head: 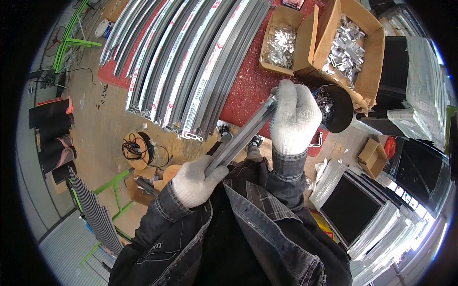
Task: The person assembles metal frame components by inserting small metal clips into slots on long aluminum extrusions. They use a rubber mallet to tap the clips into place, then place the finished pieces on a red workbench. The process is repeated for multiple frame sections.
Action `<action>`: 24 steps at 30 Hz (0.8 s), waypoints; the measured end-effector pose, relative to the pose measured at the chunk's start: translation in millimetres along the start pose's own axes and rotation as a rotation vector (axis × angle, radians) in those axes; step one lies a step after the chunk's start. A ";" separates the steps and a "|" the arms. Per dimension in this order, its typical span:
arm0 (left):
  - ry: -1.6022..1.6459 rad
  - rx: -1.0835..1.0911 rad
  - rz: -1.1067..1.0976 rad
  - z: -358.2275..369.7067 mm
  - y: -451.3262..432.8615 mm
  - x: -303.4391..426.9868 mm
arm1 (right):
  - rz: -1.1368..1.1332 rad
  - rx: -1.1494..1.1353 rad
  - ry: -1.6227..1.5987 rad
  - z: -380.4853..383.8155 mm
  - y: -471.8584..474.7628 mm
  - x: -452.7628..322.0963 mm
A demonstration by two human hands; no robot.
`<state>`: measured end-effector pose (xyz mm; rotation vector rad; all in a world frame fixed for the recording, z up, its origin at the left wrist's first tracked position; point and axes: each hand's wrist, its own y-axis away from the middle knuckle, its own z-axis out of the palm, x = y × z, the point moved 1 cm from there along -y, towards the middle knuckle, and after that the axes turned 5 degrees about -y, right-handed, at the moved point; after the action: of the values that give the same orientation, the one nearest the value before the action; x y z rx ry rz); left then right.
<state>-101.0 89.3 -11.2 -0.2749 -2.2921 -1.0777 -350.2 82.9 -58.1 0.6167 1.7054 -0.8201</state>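
A grey metal profile bar [243, 134] slants across in front of my body. My left hand [196, 180], in a white knit glove, is closed round its lower end. At its upper end, over the red table [247, 78], my right hand [295, 116] grips it in a matching glove; the fingertips are partly hidden. Long metal profiles [193, 71], many with printed film, lie in rows on the table to the left. Beyond my right hand are a carton of small clear or shiny pieces [281, 44], a larger carton of metal brackets [345, 50] and a black round container [338, 111].
A small metal corner piece [316, 141] lies on the table's near right corner. A cable reel [137, 150] and green metal frames [116, 189] stand on the left floor. Wrapped dark panels [350, 207] and an open small carton [372, 157] are at the right.
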 end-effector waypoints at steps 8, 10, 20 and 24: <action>-0.076 0.044 -0.129 -26.7 9.7 -11.8 | 0.341 -0.225 -0.271 -20.6 22.8 1.0; -0.140 0.043 -0.069 -31.9 8.2 -14.5 | 0.421 -0.149 -0.424 -24.2 27.5 11.5; -0.115 -0.043 -0.128 -40.0 4.2 -30.9 | 0.574 -0.307 -0.357 -38.3 24.6 51.2; -0.103 -0.075 -0.125 -39.2 2.9 -35.8 | 0.574 -0.372 -0.368 -30.5 17.1 49.8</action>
<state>-54.4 63.7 -10.7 -0.2237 -2.3895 -1.2410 -369.3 117.3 -104.5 0.6077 1.2062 -0.1812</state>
